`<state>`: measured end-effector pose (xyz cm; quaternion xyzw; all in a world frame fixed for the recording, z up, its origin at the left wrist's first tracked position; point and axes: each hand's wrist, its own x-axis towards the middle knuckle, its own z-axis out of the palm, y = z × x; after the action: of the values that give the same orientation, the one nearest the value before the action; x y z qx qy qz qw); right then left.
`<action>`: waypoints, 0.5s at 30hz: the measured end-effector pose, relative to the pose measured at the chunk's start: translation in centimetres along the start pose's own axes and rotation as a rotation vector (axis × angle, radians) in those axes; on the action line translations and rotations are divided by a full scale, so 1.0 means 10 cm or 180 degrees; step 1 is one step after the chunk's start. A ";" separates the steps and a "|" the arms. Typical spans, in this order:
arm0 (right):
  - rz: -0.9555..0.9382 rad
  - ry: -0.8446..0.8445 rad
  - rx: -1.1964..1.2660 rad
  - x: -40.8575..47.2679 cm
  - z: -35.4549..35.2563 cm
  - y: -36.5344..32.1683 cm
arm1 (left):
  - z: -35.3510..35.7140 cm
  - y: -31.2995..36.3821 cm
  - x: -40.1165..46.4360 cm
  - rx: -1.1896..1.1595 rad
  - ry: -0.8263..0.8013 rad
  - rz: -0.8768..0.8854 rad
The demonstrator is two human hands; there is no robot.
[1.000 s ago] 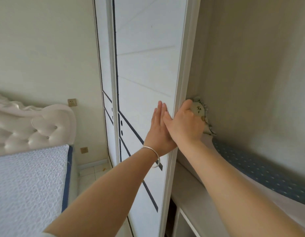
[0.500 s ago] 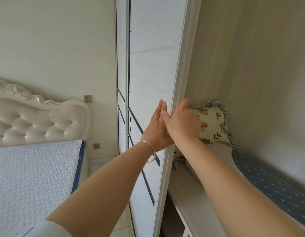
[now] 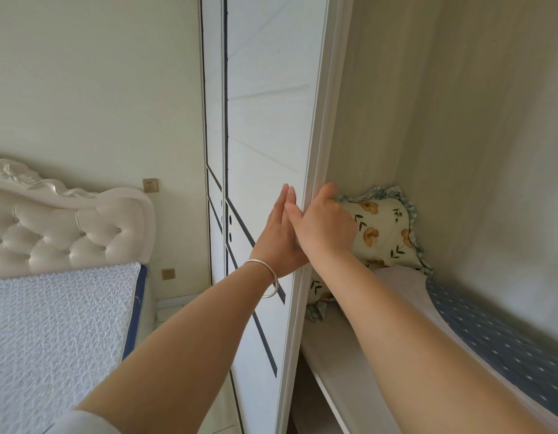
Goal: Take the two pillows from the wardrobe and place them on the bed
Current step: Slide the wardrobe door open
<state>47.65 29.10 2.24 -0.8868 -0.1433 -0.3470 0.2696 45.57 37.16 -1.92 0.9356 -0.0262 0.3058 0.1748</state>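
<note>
The white sliding wardrobe door point(image 3: 265, 126) stands partly slid left. My left hand point(image 3: 279, 236) lies flat against its front face, fingers straight. My right hand point(image 3: 321, 227) hooks its fingers around the door's right edge. Behind that hand, inside the wardrobe, a cream pillow with yellow flowers and a blue ruffle point(image 3: 384, 227) leans upright against the side wall. A second floral pillow corner point(image 3: 316, 296) shows below it on the shelf. The bed point(image 3: 52, 324) with a white textured cover lies at the left.
A folded blue dotted blanket point(image 3: 490, 339) and white bedding point(image 3: 399, 277) lie on the wardrobe shelf point(image 3: 334, 355). A tufted white headboard point(image 3: 64, 227) stands against the wall. Two wall sockets point(image 3: 150, 185) sit between bed and wardrobe. A narrow floor strip separates them.
The door has slid further left under both hands, and the flowered pillow behind it has come into fuller view. My view has shifted right.
</note>
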 end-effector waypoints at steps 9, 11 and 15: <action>0.0037 -0.0206 0.0002 0.10 0.07 -0.08 | 0.03 -0.13 0.10 -0.0280 0.0002 -0.0231; 0.0043 -0.0202 -0.0017 0.12 0.09 -0.09 | 0.04 -0.15 0.11 -0.0238 0.0040 -0.0194; 0.0006 -0.0191 -0.0038 0.13 0.12 -0.08 | 0.06 -0.14 0.12 -0.0137 0.0014 -0.0143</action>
<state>48.83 30.47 2.68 -0.8985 -0.1484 -0.3209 0.2601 47.14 38.33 -2.13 0.9313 -0.0114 0.3032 0.2017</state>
